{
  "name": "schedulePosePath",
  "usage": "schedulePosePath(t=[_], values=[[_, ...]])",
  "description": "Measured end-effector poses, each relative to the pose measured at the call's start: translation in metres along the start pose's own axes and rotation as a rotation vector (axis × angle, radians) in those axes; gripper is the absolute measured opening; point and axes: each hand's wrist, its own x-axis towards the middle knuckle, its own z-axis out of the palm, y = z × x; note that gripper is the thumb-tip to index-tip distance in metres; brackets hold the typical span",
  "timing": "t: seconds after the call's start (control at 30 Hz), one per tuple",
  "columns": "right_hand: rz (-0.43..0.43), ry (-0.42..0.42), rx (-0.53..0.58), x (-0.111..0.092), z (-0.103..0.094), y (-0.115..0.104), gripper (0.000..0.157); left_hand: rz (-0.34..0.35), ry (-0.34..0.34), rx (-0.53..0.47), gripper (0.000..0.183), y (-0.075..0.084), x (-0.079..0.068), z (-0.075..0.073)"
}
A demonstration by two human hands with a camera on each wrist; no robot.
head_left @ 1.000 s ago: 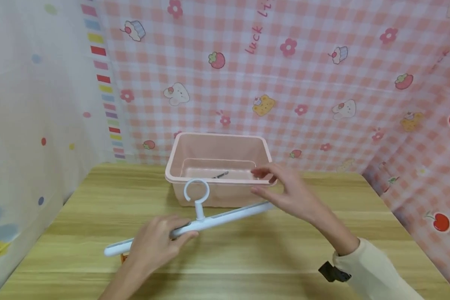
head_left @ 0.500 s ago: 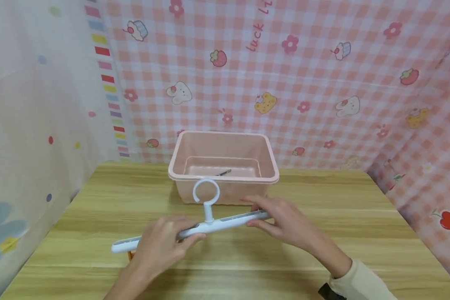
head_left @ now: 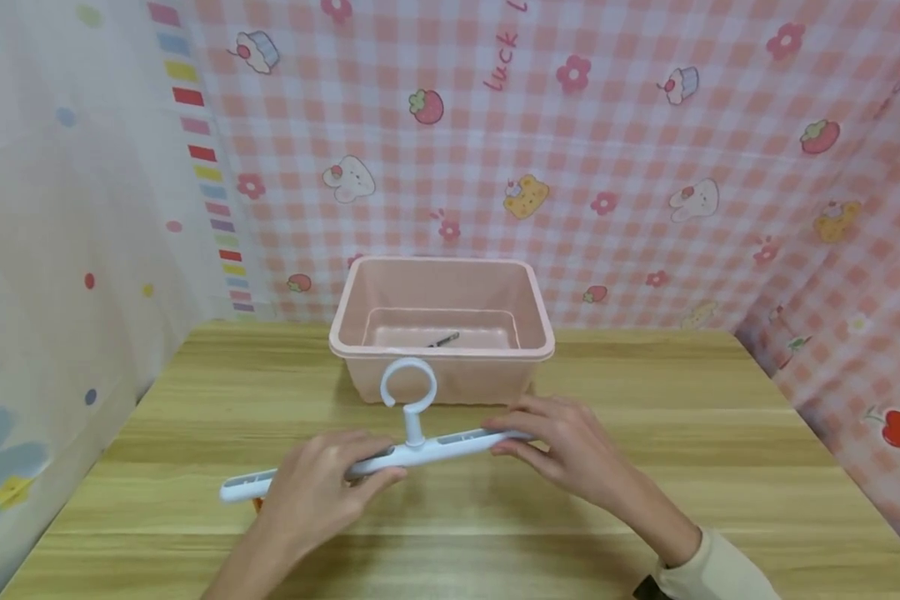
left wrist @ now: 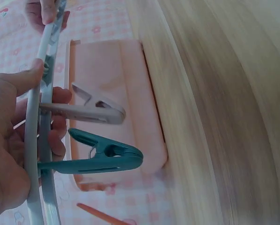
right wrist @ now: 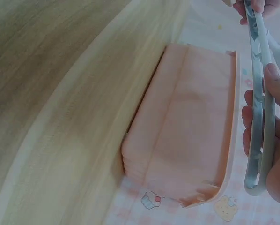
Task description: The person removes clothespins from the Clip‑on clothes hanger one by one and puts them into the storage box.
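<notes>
A pale blue clip hanger point(head_left: 438, 450) is held level above the table, its round hook point(head_left: 409, 385) pointing up. My left hand point(head_left: 318, 479) grips the slotted bar left of the hook, thumb on the near side and fingers behind. Around the bar's right end, my right hand point(head_left: 570, 442) has its thumb and fingers closed. Below the bar, the left wrist view has a teal clothes peg point(left wrist: 102, 160) and a greyish-beige clothes peg point(left wrist: 86, 112) hanging from it. An orange peg point(left wrist: 100, 214) shows partly at that view's lower edge. The right wrist view shows no pegs on the right half.
Behind the hanger, a pink plastic bin point(head_left: 450, 379) stands at the back of the wooden table point(head_left: 645, 392). A small dark and silver object point(head_left: 444, 340) lies inside it. A pink checked cloth point(head_left: 450, 167) hangs behind the table, and a pale curtain point(head_left: 82, 208) hangs at the left.
My right hand has come down from the bin's front rim, where its fingers were spread, and now holds the bar's right end. My left hand keeps its grip on the hanger.
</notes>
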Motion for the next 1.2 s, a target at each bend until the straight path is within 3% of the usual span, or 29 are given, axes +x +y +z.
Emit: schedulePosePath(t=[0.13, 0.3, 0.47, 0.53, 0.67, 0.73, 0.8, 0.87, 0.97, 1.07, 1.2], values=[[-0.018, 0.015, -0.018, 0.000, -0.001, -0.001, 0.023, 0.051, 0.053, 0.016, 0.035, -0.007, -0.002, -0.003], [0.024, 0.021, 0.009, -0.001, -0.006, 0.002, 0.020, 0.109, 0.191, 0.124, 0.040, -0.029, -0.009, -0.017], [0.118, -0.007, 0.067, -0.005, -0.015, 0.005, 0.020, 0.032, 0.244, 0.136, 0.044, -0.052, -0.022, -0.033], [0.152, -0.011, 0.087, -0.007, -0.018, 0.007, 0.020, -0.060, 0.238, 0.060, 0.048, -0.057, -0.027, -0.035], [0.198, 0.008, 0.089, -0.010, -0.025, 0.010, 0.023, -0.325, 0.175, -0.211, 0.053, -0.058, -0.029, -0.035], [0.214, 0.014, 0.082, -0.011, -0.028, 0.010, 0.024, -0.455, 0.119, -0.365, 0.047, -0.057, -0.029, -0.034], [0.226, 0.017, 0.065, -0.010, -0.029, 0.009, 0.026, -0.526, 0.073, -0.496, 0.037, -0.057, -0.029, -0.032], [0.237, 0.020, 0.048, -0.011, -0.030, 0.008, 0.028, -0.533, 0.051, -0.629, 0.028, -0.057, -0.028, -0.029], [0.246, 0.036, 0.036, -0.014, -0.032, 0.006, 0.030, -0.493, 0.063, -0.778, 0.020, -0.056, -0.025, -0.023], [0.254, 0.055, 0.051, -0.017, -0.034, 0.006, 0.033, -0.468, 0.068, -0.804, 0.020, -0.055, -0.023, -0.020], [0.268, 0.072, 0.075, -0.019, -0.036, 0.006, 0.036, -0.434, 0.067, -0.751, 0.017, -0.052, -0.021, -0.021]])
